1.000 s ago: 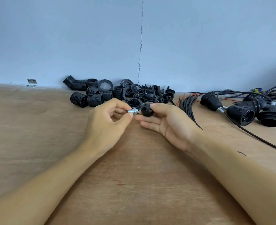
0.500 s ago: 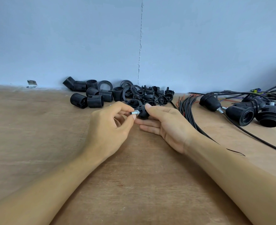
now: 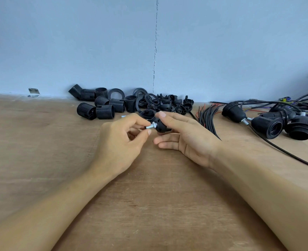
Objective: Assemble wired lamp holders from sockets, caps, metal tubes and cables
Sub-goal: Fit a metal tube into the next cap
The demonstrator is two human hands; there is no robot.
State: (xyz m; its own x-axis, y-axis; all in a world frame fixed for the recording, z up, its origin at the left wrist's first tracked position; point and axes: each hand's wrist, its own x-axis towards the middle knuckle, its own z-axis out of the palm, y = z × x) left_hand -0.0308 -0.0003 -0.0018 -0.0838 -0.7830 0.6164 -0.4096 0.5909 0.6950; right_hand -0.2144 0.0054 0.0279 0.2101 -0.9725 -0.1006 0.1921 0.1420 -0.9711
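Pinching a short threaded metal tube (image 3: 150, 127) between thumb and forefinger, the left hand (image 3: 120, 142) holds it level just above the wooden surface (image 3: 149, 196). Its fingers (image 3: 147, 132) are clamped on the tube's free end. The tube's other end meets the neck of a black cap (image 3: 162, 126), with a small nut at the joint; how deep the thread sits cannot be told. The right hand (image 3: 185, 140) grips the cap, thumb on top, the lower fingers lying nearly straight beneath it. Behind the hands, against the pale blue wall (image 3: 222, 42), is a heap of ribbed black sockets (image 3: 104, 110), loose black rings (image 3: 116, 94) and spare caps (image 3: 173, 104). Just right of that heap lies a bundle of black cables (image 3: 206, 115) with bared red ends. Farther right, assembled lamp holders (image 3: 267, 126) lie among tangled wiring. A small metal bracket (image 3: 34, 91) sits at the foot of the wall, far left.
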